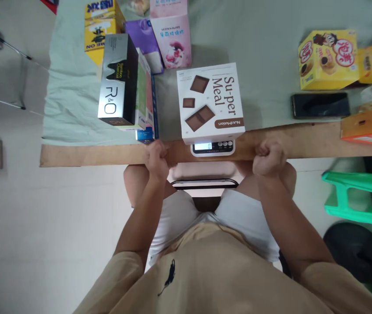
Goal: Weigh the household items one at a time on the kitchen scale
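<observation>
the white cardboard box (pixel 210 102) tops the flat white scale (pixel 214 152), near centre (placing looks done); the silver-and-black carton (pixel 117 83), left, is off it. left hand (pixel 156 157) and right hand (pixel 270 156) are empty-looking fists.

On the worktop (pixel 261 39), a white box (pixel 210 102) sits on a small scale (pixel 214 150) at the wooden edge (pixel 310 141). The left hand (pixel 156 158) and the right hand (pixel 271 157) are curled like fists at this edge, one on each side of the scale

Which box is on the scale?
The white Su-per Meal box, printed with brown squares: the digital scale shows beneath its near edge. Other boxes stand off it.
</observation>
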Tool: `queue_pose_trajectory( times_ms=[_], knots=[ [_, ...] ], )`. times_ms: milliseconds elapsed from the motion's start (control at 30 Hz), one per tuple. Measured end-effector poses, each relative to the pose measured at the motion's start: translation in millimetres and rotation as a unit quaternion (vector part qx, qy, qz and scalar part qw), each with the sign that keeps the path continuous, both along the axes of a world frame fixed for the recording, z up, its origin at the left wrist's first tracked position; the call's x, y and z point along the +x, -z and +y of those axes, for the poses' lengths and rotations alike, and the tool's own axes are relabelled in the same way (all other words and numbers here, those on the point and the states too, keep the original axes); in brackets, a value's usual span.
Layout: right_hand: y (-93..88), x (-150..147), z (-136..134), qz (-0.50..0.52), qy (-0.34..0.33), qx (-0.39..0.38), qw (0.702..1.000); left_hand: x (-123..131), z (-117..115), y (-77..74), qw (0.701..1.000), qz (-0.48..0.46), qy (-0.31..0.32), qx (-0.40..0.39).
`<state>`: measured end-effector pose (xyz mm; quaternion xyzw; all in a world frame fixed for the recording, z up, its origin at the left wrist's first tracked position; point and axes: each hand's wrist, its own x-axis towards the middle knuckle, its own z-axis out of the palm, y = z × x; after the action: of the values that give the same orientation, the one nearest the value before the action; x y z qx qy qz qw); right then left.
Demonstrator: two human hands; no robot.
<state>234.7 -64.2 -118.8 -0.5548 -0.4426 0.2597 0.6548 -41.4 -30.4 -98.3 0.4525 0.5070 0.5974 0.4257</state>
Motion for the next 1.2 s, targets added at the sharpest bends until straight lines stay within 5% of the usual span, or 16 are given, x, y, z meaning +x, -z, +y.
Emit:
queue_pose_trajectory(
  times_ms=[167, 533, 1200],
  knots=[
    [2.9, 3, -18, -0.028, 0.017, -0.031, 0.999, -8, -10, 21.4, 0.999, 0.012, 0.032, -0.007],
    [0.8, -8, -7, -0.131, 0.018, -0.116, 0.984, -5, -8, 21.7, 0.996, 0.051, 0.053, -0.040],
    [5.0, -5, -7, -0.169, 0.018, -0.128, 0.977, -8, -9, 31.9, 0.994, 0.090, 0.055, -0.033]
  ],
)
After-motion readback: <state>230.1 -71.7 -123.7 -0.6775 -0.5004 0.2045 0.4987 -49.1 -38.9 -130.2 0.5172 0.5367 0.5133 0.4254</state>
